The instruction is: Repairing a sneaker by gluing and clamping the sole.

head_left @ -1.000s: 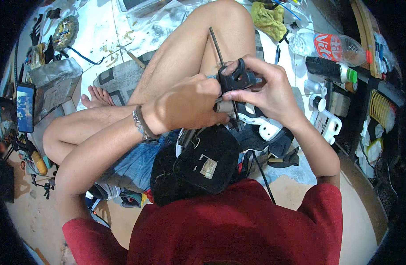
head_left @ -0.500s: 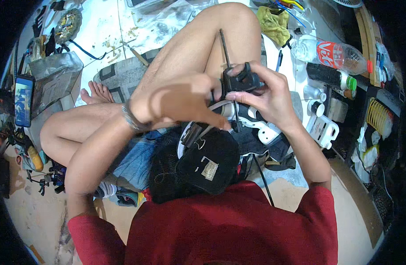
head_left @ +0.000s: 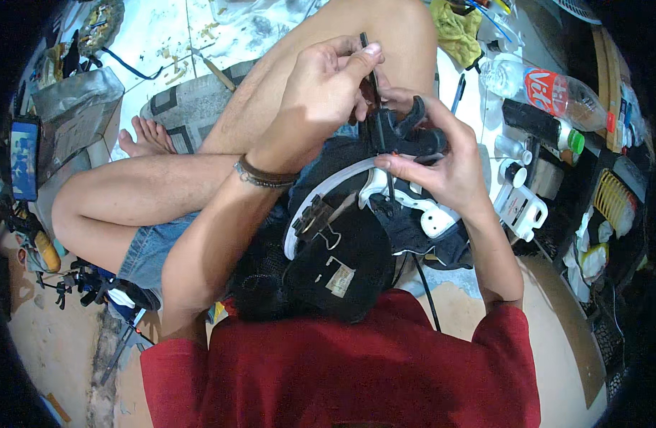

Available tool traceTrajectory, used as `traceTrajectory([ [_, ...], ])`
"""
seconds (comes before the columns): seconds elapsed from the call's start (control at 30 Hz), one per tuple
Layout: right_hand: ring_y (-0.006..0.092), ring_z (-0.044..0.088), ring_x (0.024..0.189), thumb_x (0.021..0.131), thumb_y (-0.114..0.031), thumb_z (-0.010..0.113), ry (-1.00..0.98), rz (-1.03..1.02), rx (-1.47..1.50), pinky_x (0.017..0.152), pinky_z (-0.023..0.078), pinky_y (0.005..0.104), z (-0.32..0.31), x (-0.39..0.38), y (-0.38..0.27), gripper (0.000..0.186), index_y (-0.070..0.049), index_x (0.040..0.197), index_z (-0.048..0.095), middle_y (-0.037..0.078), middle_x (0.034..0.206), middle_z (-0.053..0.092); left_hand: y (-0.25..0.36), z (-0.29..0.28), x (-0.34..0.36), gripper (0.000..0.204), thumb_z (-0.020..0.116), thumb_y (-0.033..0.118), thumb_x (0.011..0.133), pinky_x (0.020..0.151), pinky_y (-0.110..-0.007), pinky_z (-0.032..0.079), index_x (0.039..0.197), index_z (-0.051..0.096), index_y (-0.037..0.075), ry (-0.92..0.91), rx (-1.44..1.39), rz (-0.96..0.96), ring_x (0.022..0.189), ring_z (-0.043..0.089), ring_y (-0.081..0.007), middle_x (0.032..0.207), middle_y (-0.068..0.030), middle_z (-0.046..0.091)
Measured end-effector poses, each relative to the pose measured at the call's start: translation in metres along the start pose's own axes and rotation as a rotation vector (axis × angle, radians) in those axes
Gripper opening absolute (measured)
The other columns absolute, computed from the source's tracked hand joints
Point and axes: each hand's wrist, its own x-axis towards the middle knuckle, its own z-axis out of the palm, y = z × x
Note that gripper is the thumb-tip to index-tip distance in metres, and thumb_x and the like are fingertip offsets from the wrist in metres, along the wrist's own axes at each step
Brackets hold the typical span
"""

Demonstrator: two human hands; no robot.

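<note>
Above my lap I hold what looks like a small black bar clamp [head_left: 389, 134], its thin dark bar upright. My left hand [head_left: 328, 85] is closed on the bar near its top end, thumb and fingers pinching it. My right hand [head_left: 449, 153] wraps round the clamp's black body from the right, thumb below and fingers behind the curved grips. Under the clamp, a white curved plastic piece [head_left: 436, 221] with small dark spots lies over dark cloth [head_left: 453, 250]. The bar's lower end hangs in front of that piece, partly hidden.
A black cap [head_left: 306, 285] with a binder clip [head_left: 314, 220] covers the lower middle. On the right lie a plastic bottle [head_left: 585, 103], a green-capped bottle [head_left: 574, 140] and a white jug [head_left: 524, 214]. A phone [head_left: 24, 160] stands at far left; a yellow cloth [head_left: 456, 32] lies behind.
My left hand has moved up from near the bar's lower end and now grips its top. My right hand still holds the clamp body, a little lower and further right.
</note>
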Motion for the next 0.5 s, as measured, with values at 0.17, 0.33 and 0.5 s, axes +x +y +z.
traceTrajectory([
  [0.17, 0.0231, 0.065, 0.087, 0.074, -0.021, 0.084, -0.086, -0.085, -0.105, 0.078, 0.052, 0.0322, -0.002, -0.001, 0.005, 0.048, -0.004, 0.116, 0.068, 0.011, 0.102, 0.067, -0.009, 0.004, 0.001, 0.024, 0.053, 0.024, 0.103, 0.055, -0.023, 0.046, 0.096, 0.057, 0.002, 0.053, -0.083, 0.083, 0.062, 0.058, -0.0102, 0.073, -0.0053, 0.061],
  [0.33, 0.0239, 0.065, 0.087, 0.076, -0.020, 0.083, -0.022, -0.042, -0.039, 0.079, 0.052, 0.0329, 0.004, -0.002, 0.006, 0.044, -0.004, 0.114, 0.067, 0.011, 0.102, 0.067, -0.008, 0.011, 0.006, 0.023, 0.051, 0.022, 0.103, 0.065, -0.028, 0.050, 0.098, 0.056, 0.001, 0.064, -0.394, 0.080, 0.069, 0.060, -0.0164, 0.070, -0.0060, 0.057],
  [0.5, 0.0248, 0.061, 0.112, 0.080, -0.009, 0.075, -0.026, -0.027, -0.070, 0.101, 0.046, 0.0393, -0.003, -0.005, 0.004, 0.042, 0.006, 0.116, 0.061, 0.017, 0.115, 0.065, 0.002, 0.024, 0.020, 0.021, 0.051, 0.022, 0.104, 0.053, -0.027, 0.046, 0.097, 0.055, 0.003, 0.069, -0.527, 0.030, 0.057, 0.056, -0.0144, 0.066, -0.0063, 0.057],
])
